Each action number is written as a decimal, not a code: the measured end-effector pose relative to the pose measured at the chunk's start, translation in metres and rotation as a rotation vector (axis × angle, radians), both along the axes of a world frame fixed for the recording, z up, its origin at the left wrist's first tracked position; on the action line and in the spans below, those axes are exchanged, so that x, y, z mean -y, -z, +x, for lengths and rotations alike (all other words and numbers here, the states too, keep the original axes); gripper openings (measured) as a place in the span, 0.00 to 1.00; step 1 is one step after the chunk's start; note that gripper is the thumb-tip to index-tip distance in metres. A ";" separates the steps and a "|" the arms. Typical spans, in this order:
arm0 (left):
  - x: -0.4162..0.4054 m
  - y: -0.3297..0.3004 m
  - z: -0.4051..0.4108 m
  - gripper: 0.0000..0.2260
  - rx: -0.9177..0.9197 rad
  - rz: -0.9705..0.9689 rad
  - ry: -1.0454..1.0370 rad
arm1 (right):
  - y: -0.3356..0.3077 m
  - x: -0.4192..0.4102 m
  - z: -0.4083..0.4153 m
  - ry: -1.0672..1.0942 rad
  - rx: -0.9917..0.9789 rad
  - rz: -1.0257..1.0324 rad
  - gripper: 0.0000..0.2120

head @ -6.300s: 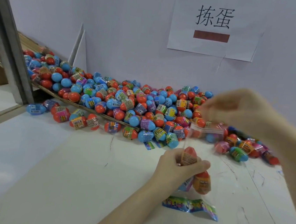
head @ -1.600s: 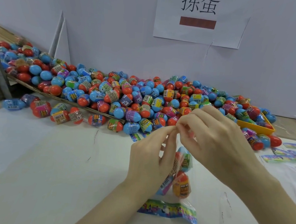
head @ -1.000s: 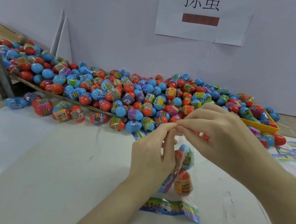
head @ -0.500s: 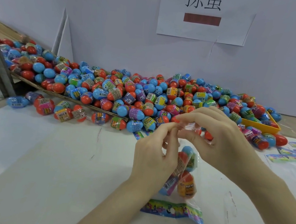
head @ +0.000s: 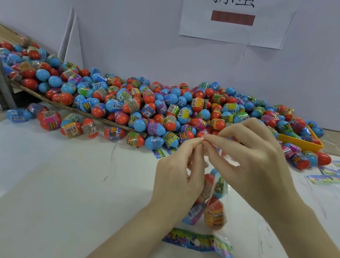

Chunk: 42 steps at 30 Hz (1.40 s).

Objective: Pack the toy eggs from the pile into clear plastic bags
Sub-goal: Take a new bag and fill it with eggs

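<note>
Unchanged since 0.5 s ago: my left hand (head: 177,180) and right hand (head: 251,169) together pinch the clear bag (head: 213,198) mouth, egg pile (head: 146,105) just beyond.

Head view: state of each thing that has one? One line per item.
Clear bag: upright, eggs inside, top edge pinched by both hands.
Left hand: pinching the bag's top.
Right hand: pinching the bag's top.
Egg pile: loose, heaped against the wall.
Yellow tray: holds eggs.
Printed card: flat on the table, at the bag's bottom end.
Paper sign: fixed to the wall.
</note>
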<state>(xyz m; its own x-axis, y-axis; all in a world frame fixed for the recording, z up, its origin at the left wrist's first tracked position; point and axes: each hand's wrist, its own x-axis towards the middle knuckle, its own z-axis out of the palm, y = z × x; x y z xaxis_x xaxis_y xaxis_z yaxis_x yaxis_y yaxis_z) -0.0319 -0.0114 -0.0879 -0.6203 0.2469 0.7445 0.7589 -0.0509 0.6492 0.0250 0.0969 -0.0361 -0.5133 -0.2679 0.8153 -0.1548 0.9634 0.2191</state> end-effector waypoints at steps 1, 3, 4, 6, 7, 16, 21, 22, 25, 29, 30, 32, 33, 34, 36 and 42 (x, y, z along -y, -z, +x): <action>0.000 -0.001 0.000 0.15 -0.034 -0.002 -0.020 | -0.001 0.001 0.000 -0.004 0.014 0.021 0.11; 0.000 -0.003 0.001 0.15 -0.086 -0.004 -0.053 | -0.002 0.001 0.000 -0.003 0.026 0.081 0.12; 0.000 -0.003 0.001 0.14 -0.103 -0.002 -0.064 | -0.004 0.002 0.000 0.001 0.026 0.122 0.12; 0.001 -0.003 0.001 0.13 -0.117 0.003 -0.075 | -0.006 0.002 0.000 0.006 0.023 0.192 0.12; 0.001 -0.002 0.000 0.13 -0.122 0.003 -0.077 | -0.007 0.002 0.000 0.004 0.023 0.206 0.12; 0.001 0.000 0.000 0.13 -0.146 -0.015 -0.068 | -0.004 -0.001 -0.003 0.023 -0.011 0.060 0.06; 0.000 0.001 0.001 0.13 -0.157 -0.015 -0.077 | -0.003 -0.004 -0.004 0.009 0.003 -0.189 0.03; 0.001 0.000 0.001 0.13 -0.131 -0.008 -0.067 | -0.003 -0.005 -0.002 -0.011 0.006 -0.234 0.05; 0.001 0.000 0.001 0.14 -0.066 0.012 -0.050 | -0.001 -0.007 0.005 -0.104 0.069 -0.282 0.08; 0.001 -0.001 0.002 0.14 -0.083 -0.007 -0.041 | 0.004 -0.008 0.005 -0.071 0.135 -0.186 0.09; 0.001 -0.001 0.003 0.14 -0.094 -0.018 -0.040 | 0.003 -0.008 0.004 -0.070 0.130 -0.168 0.09; 0.001 -0.001 0.002 0.14 -0.105 -0.032 -0.045 | 0.001 -0.007 0.004 -0.079 0.118 -0.112 0.07; 0.002 -0.001 0.001 0.14 -0.111 -0.038 -0.054 | 0.000 -0.006 0.004 -0.069 0.117 -0.055 0.09; 0.002 0.000 0.001 0.14 -0.117 -0.043 -0.066 | 0.000 -0.005 0.005 -0.053 0.116 0.018 0.11; 0.002 0.000 0.001 0.14 -0.116 -0.040 -0.081 | -0.001 -0.005 0.005 -0.033 0.097 0.141 0.12; 0.002 0.000 0.001 0.15 -0.056 -0.019 -0.029 | -0.001 -0.010 0.006 -0.079 0.031 0.125 0.08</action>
